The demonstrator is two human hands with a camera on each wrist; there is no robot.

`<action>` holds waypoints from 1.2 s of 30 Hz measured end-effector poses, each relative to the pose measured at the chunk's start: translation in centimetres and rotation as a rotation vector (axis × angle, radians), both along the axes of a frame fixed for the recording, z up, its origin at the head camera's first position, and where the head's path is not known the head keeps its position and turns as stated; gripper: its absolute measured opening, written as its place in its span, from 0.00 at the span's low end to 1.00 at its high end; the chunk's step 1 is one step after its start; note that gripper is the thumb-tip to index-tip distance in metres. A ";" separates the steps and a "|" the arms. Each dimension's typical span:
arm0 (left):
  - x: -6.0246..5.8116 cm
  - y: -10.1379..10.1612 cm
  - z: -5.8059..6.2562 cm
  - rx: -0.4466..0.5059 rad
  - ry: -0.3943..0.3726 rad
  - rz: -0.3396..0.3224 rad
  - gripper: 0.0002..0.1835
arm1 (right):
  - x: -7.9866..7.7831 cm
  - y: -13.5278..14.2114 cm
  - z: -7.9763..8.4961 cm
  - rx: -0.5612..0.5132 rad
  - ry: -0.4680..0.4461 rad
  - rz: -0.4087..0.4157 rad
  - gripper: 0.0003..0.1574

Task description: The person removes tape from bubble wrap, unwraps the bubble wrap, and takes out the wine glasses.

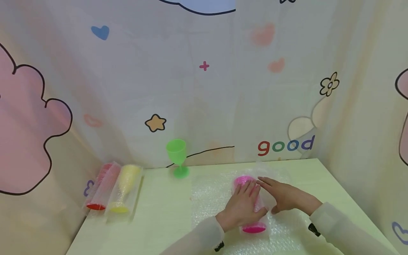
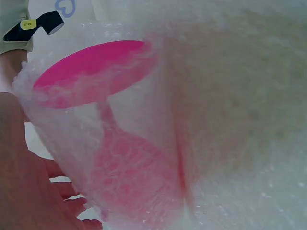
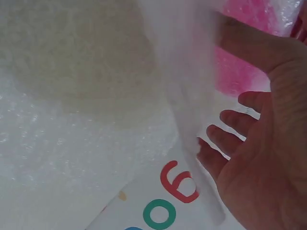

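Wrapping a pink goblet (image 2: pixel 122 151), left hand (image 1: pixel 242 206) and right hand (image 1: pixel 284 194) work with unclamped fingers, bubble wrap (image 1: pixel 208 198) likely needing snug rolling next.

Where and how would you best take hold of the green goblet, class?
Probably pinch the stem, coming from the front: the goblet stands upright, its stem narrows between bowl and foot, and the backdrop hangs close behind.

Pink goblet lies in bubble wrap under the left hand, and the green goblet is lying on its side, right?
Not quite: the head view shows the green goblet standing upright. The pink goblet does lie in bubble wrap under the left hand.
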State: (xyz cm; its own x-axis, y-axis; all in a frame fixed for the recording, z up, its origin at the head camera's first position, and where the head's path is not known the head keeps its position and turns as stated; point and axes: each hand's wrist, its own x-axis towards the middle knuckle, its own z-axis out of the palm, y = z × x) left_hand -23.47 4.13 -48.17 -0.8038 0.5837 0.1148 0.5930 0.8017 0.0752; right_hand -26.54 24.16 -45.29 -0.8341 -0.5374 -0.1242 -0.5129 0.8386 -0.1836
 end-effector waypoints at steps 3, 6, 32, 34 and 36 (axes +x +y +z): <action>-0.1 -0.1 -0.7 -0.028 -0.016 -0.008 0.43 | -0.1 0.1 -1.1 -0.011 -0.042 -0.022 0.73; -0.1 -0.4 -1.1 -0.040 -0.004 -0.021 0.43 | -0.3 0.3 -1.7 -0.021 -0.068 -0.039 0.77; -0.1 -4.1 0.4 0.003 0.049 0.009 0.41 | -1.5 0.5 -2.5 -0.051 -0.105 -0.057 0.67; -0.2 -3.2 0.8 -0.014 0.067 -0.012 0.39 | -1.5 0.2 -2.7 -0.049 -0.092 -0.034 0.67; -0.5 -2.2 1.2 -0.036 0.082 -0.046 0.38 | -1.6 0.0 -2.8 -0.049 -0.097 -0.039 0.68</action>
